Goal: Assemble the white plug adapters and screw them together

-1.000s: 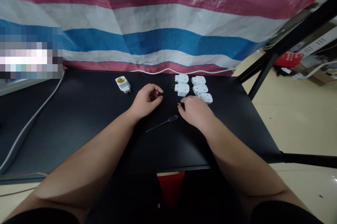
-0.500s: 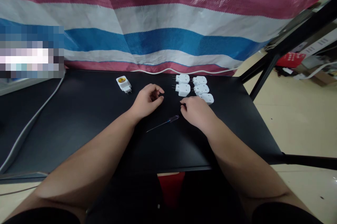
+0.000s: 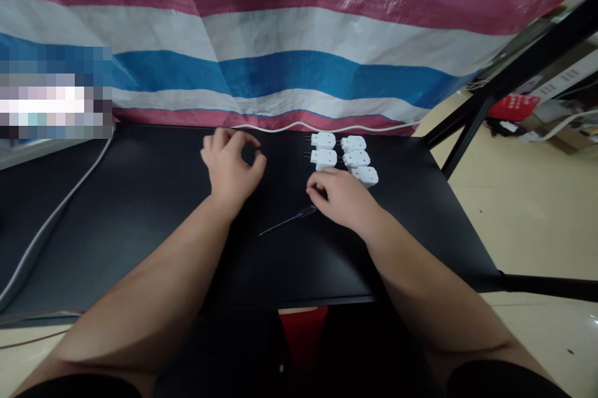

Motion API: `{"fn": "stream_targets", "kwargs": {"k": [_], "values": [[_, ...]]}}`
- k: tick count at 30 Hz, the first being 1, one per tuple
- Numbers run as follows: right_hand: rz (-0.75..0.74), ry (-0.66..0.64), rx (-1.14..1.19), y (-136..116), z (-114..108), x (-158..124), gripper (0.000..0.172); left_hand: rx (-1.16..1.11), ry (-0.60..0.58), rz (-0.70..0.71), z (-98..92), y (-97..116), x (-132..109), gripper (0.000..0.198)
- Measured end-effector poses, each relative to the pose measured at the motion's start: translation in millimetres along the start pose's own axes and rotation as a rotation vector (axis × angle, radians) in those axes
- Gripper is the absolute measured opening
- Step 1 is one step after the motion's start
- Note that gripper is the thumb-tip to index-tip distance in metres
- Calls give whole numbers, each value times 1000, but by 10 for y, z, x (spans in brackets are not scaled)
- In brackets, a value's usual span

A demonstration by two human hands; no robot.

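My left hand is at the left back of the black table, with fingers curved and a gap between thumb and forefinger. It covers the spot where a white two-pin plug-in unit lay, which is now hidden. My right hand is low over the table, its fingers loosely curled and apart, at the handle end of a thin screwdriver. The screwdriver lies on the table, its shaft pointing left. Just beyond the right hand, several white plug-in units with two metal pins lie in two columns, among them a left one and a near right one.
A striped plastic sheet hangs behind the black table. A white cable runs along its foot, and a grey cable crosses the left side. A black metal frame stands at the right.
My left hand has moved left and away from me, onto the lone white plug-in unit. My right hand has shifted slightly left to the screwdriver's handle end.
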State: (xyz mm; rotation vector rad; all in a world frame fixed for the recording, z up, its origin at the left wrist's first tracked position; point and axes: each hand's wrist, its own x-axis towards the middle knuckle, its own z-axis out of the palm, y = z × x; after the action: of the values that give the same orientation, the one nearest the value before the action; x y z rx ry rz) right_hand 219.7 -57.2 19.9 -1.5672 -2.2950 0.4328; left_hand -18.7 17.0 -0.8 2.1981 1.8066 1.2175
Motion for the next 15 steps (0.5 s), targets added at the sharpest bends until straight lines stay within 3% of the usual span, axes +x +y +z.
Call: {"fn": "stream_targets", "kwargs": {"k": [2, 4, 7, 12, 15], "values": [[-180, -102, 102, -23, 7, -10, 12, 116, 4, -97, -57, -42, 23, 36], [-283, -214, 164, -38, 34, -19, 17, 165, -89, -137, -58, -124, 34, 51], [-289, -286, 163, -39, 85, -21, 12, 197, -226, -160, 11, -254, 44, 48], [-298, -285, 167, 20, 62, 6, 6, 56, -260, 79, 106, -270, 49, 33], [-307, -279, 301, 49, -18, 17, 3, -29, -328, 153, 101, -202, 28, 37]]}}
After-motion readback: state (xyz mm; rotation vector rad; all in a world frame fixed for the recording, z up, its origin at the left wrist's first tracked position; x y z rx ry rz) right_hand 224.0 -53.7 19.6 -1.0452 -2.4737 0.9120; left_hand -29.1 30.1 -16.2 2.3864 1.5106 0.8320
